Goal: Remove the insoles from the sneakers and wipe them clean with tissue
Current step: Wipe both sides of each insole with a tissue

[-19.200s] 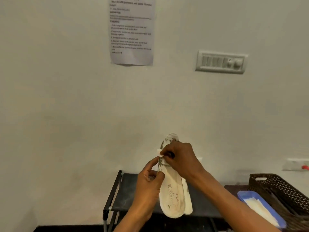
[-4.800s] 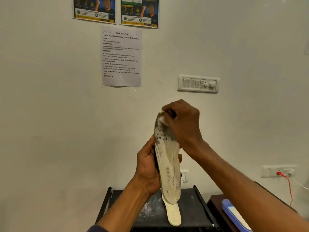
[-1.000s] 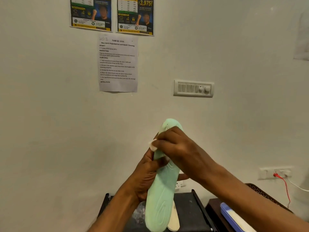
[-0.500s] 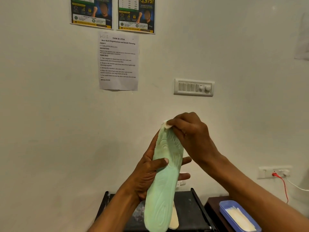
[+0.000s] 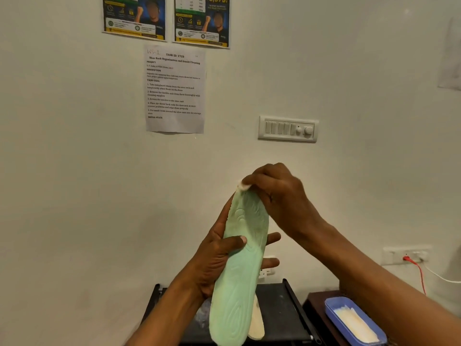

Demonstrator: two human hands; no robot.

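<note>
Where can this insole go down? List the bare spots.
Bare: the black rack top between the green insole and its right rail. Narrow: the brown table strip beside the blue tray. Crowded: the tray, full of tissues; the left hand hides the rack's left.

Bare left hand (image 5: 214,255), bare right hand (image 5: 279,196); left forearm (image 5: 162,313), right forearm (image 5: 361,278) uncovered to frame edge; left thumbnail (image 5: 243,239) trimmed short.

The insole (image 5: 245,258) has been turned over since the earlier pictures: the stained, printed face is now hidden and the mint-green underside is shown. The tissue (image 5: 243,186), pinched in the right hand (image 5: 279,196), has been carried up from the insole's left edge to its toe tip.
</note>
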